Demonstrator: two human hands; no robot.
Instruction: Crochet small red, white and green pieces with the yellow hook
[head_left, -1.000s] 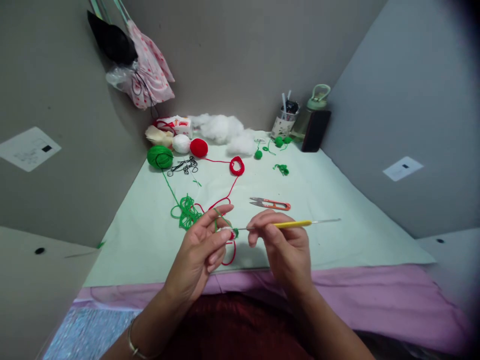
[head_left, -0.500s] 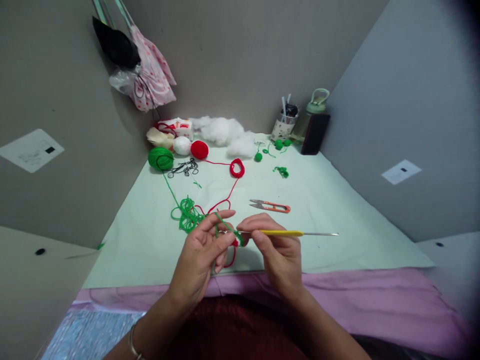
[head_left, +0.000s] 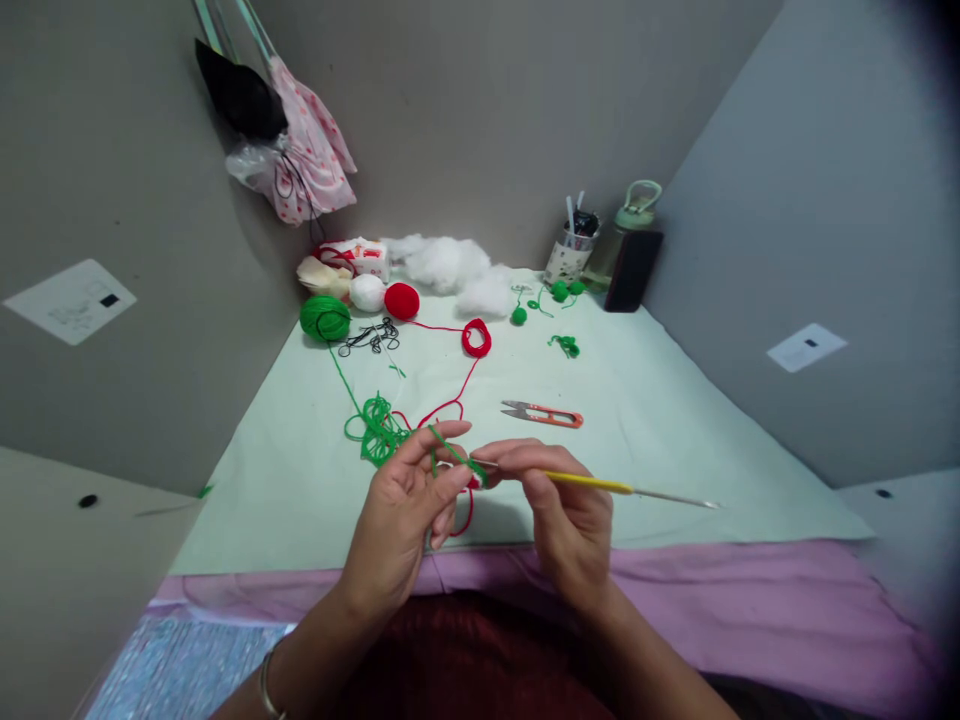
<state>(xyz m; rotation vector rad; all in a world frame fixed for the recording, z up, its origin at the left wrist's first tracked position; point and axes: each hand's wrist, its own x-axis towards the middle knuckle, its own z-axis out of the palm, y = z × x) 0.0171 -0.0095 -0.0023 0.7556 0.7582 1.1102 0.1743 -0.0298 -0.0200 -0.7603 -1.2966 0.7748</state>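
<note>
While left hand [head_left: 409, 500] is pinching the soft, light crochet piece [head_left: 474, 478] | right hand [head_left: 559, 500] is gripping stiff hook [head_left: 592, 484] mid-handle | green yarn [head_left: 450, 450] is running limp over forefinger.

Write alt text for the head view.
Left hand pinches a small crochet piece with green yarn over its fingers; right hand holds a yellow hook at it. Snips lie beyond.
</note>
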